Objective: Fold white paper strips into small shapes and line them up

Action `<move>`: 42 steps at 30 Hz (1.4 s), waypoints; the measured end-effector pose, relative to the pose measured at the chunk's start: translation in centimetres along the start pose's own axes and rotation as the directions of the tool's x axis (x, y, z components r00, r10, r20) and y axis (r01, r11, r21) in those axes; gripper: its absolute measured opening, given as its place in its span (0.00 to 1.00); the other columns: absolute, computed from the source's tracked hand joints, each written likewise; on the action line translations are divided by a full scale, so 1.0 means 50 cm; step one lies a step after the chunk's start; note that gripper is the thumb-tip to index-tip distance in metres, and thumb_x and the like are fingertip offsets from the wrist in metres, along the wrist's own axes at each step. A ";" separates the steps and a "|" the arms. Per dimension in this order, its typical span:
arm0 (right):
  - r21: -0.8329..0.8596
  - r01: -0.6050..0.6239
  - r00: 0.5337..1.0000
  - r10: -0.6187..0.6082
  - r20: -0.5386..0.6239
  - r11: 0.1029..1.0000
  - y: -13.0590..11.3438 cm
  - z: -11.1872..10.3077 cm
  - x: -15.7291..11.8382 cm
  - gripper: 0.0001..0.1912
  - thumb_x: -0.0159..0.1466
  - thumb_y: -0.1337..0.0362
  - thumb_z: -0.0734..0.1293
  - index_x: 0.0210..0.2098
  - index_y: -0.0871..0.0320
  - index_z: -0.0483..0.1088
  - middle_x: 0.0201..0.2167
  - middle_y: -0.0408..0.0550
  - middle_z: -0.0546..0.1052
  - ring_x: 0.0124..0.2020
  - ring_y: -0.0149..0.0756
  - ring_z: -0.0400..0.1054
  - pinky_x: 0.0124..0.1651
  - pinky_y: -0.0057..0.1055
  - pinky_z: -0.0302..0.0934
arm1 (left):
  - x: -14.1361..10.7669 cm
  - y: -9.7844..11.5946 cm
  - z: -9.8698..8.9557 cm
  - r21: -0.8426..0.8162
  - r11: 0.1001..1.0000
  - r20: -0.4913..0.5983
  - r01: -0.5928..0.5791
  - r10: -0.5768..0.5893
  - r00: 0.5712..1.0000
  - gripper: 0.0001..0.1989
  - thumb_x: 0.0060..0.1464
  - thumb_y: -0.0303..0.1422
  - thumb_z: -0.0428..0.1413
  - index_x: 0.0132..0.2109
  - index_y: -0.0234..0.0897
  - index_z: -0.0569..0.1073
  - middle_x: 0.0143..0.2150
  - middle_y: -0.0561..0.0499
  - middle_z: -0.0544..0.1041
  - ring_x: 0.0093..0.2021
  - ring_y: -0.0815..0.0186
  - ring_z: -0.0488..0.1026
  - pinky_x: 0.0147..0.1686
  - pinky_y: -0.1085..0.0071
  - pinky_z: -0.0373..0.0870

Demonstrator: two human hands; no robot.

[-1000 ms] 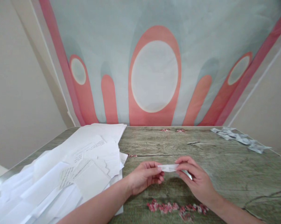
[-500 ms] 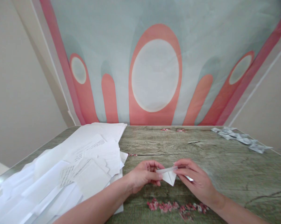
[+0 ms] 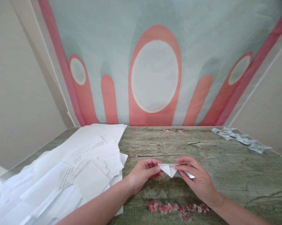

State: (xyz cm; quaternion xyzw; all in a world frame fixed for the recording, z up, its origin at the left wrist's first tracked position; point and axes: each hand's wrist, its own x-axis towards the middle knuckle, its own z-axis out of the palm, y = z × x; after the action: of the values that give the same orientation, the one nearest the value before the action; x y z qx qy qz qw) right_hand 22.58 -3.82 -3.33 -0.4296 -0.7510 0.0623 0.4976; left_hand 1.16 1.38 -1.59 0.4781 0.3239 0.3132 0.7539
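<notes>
A small folded piece of white paper (image 3: 169, 170) is held above the table between both hands, its pointed flap hanging down and its straight edge on top. My left hand (image 3: 147, 173) pinches the left end with thumb and fingers. On the other end, my right hand (image 3: 194, 176) grips with the thumb below and the fingers above. A white tip of the paper shows past the right thumb. The fingers partly hide both ends of the paper.
To the left, a large spread of loose white sheets and scraps (image 3: 91, 179), some printed, covers the wood-patterned table (image 3: 155, 142). Several folded paper pieces (image 3: 243, 140) lie at the back right. Behind the table stands a wall with a coral and grey-green pattern (image 3: 155, 120).
Both hands have lifted the folded paper slightly. Its top edge is now flatter and more level, and the hanging point looks shorter. Both hands keep their hold.
</notes>
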 end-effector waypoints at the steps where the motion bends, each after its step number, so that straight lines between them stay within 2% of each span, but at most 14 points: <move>1: 0.003 -0.002 1.000 0.002 -0.003 1.000 -0.001 0.000 0.000 0.11 0.61 0.70 0.62 0.38 0.52 0.74 0.41 0.50 0.70 0.38 0.35 0.70 0.42 0.33 0.68 | 0.000 0.000 0.000 -0.011 1.000 0.000 0.000 0.000 1.000 0.19 0.40 0.38 0.66 0.37 0.30 0.74 0.29 0.50 0.75 0.29 0.70 0.70 0.33 0.75 0.63; 12: -0.007 0.019 0.999 -0.019 0.036 1.000 0.001 0.001 -0.011 0.13 0.61 0.72 0.62 0.39 0.50 0.73 0.42 0.49 0.70 0.40 0.36 0.69 0.41 0.33 0.68 | -0.001 0.002 0.003 -0.001 1.000 -0.041 0.018 -0.018 0.999 0.13 0.37 0.33 0.66 0.32 0.31 0.76 0.27 0.52 0.74 0.25 0.72 0.68 0.31 0.75 0.63; 18: 0.040 -0.033 0.999 0.032 0.027 0.999 -0.004 0.000 -0.004 0.11 0.61 0.71 0.62 0.37 0.51 0.74 0.42 0.49 0.69 0.38 0.35 0.70 0.42 0.33 0.67 | -0.003 0.001 0.008 0.081 0.997 -0.077 -0.015 0.021 0.997 0.15 0.38 0.37 0.65 0.34 0.32 0.78 0.28 0.51 0.76 0.26 0.70 0.68 0.33 0.73 0.64; 24: 0.071 -0.092 0.994 0.088 0.061 0.993 -0.002 0.002 -0.001 0.09 0.61 0.69 0.62 0.36 0.53 0.73 0.41 0.50 0.69 0.38 0.35 0.70 0.42 0.34 0.67 | -0.007 0.003 0.013 0.188 0.978 -0.063 -0.085 0.098 0.993 0.17 0.38 0.39 0.65 0.35 0.33 0.78 0.28 0.50 0.77 0.28 0.68 0.69 0.35 0.71 0.65; 30: 0.099 -0.029 0.991 0.015 0.133 0.995 -0.004 0.009 -0.008 0.14 0.61 0.71 0.60 0.41 0.50 0.73 0.44 0.50 0.68 0.40 0.36 0.69 0.41 0.33 0.67 | -0.008 0.002 0.014 0.208 0.974 -0.056 -0.092 0.106 0.993 0.18 0.38 0.41 0.65 0.34 0.33 0.78 0.29 0.49 0.77 0.29 0.66 0.70 0.35 0.70 0.65; 35: 0.045 0.028 0.991 -0.033 0.126 0.999 -0.008 0.005 -0.010 0.17 0.61 0.73 0.61 0.45 0.48 0.71 0.44 0.49 0.67 0.41 0.35 0.68 0.43 0.32 0.67 | -0.007 0.001 0.010 0.197 0.978 -0.058 -0.065 0.078 0.995 0.18 0.38 0.41 0.65 0.36 0.33 0.78 0.30 0.48 0.77 0.29 0.66 0.71 0.36 0.70 0.65; 42: -0.029 0.087 0.976 -0.079 0.204 0.996 -0.005 0.001 -0.012 0.21 0.61 0.74 0.59 0.49 0.47 0.69 0.45 0.50 0.67 0.44 0.36 0.67 0.44 0.32 0.66 | -0.007 0.002 0.010 0.186 0.981 -0.056 -0.050 0.062 0.997 0.18 0.38 0.40 0.65 0.36 0.33 0.79 0.30 0.48 0.78 0.30 0.66 0.71 0.36 0.70 0.65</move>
State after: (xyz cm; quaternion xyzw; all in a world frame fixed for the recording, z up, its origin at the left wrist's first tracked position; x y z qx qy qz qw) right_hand 22.45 -4.38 -3.65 -0.3986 -0.8161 0.0707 0.4123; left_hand 1.31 0.87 -1.27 0.5450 0.3609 0.3174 0.6869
